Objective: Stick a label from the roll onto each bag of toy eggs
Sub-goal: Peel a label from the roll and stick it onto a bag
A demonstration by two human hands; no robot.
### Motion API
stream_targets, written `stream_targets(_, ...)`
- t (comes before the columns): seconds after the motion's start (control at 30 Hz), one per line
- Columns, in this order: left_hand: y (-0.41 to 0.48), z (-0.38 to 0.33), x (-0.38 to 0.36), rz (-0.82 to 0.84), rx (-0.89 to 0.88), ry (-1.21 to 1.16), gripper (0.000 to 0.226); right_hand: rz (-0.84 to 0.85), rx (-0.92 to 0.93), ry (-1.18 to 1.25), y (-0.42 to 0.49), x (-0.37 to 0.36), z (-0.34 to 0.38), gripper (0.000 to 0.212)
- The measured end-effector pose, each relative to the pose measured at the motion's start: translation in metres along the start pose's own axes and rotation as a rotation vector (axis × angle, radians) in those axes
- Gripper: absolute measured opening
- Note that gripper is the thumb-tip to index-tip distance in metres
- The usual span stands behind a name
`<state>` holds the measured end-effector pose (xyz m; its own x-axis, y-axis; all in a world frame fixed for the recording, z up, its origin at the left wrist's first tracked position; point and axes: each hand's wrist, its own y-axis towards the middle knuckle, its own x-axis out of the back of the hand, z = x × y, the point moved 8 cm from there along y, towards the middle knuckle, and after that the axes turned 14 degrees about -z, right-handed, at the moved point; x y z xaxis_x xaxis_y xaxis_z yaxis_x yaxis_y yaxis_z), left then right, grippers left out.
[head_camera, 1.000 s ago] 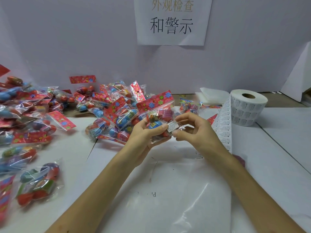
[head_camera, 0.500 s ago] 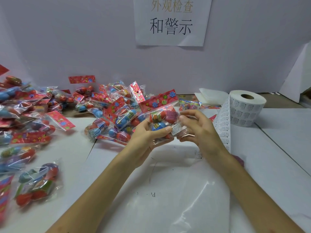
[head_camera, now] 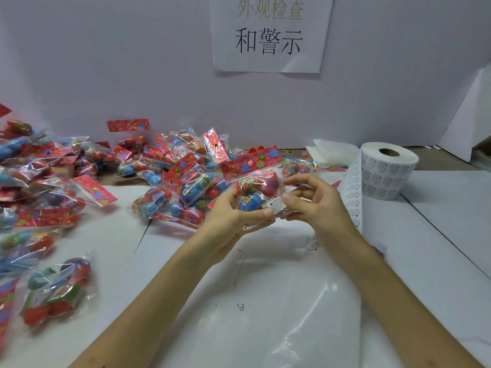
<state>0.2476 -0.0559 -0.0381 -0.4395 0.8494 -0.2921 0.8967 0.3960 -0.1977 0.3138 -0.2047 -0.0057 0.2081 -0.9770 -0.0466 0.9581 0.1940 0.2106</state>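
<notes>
My left hand (head_camera: pixel 233 219) grips a clear bag of toy eggs (head_camera: pixel 256 183) with a red flowered header, held above the table's middle. A small white label (head_camera: pixel 276 205) lies on the bag's lower right corner, and my right hand (head_camera: pixel 316 205) pinches the bag there with its thumb on the label. The label roll (head_camera: pixel 385 173) stands at the right, and its loose strip (head_camera: pixel 352 195) hangs down behind my right wrist.
A heap of egg bags (head_camera: pixel 183 176) lies behind my hands, and more bags (head_camera: pixel 34 181) spread along the left. One bag (head_camera: pixel 57 293) sits at the near left. A clear plastic sheet (head_camera: pixel 265 314) covers the table in front. White paper sign (head_camera: pixel 271 33) on the back wall.
The label has gone down onto the bag's lower right corner. My right thumb now presses on it, and the bag has tilted a little higher and to the right.
</notes>
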Motion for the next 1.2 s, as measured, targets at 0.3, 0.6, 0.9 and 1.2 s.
stream_targets(0.3,-0.005,0.005,-0.007,0.099,0.041,0.039,0.062,-0.021,0.007,-0.076,0.002,0.0,-0.002,0.027)
stream_targets(0.6,-0.011,0.005,-0.013,0.156,0.038,0.038,0.069,0.01,-0.013,-0.045,0.004,0.001,-0.002,0.018)
stream_targets(0.9,-0.008,0.002,-0.008,0.048,0.024,0.002,0.059,0.027,-0.098,0.03,0.003,0.0,-0.004,0.021)
stream_targets(1.2,0.0,-0.003,0.006,-0.049,-0.008,-0.049,0.046,0.081,-0.073,-0.002,0.001,-0.005,-0.006,0.032)
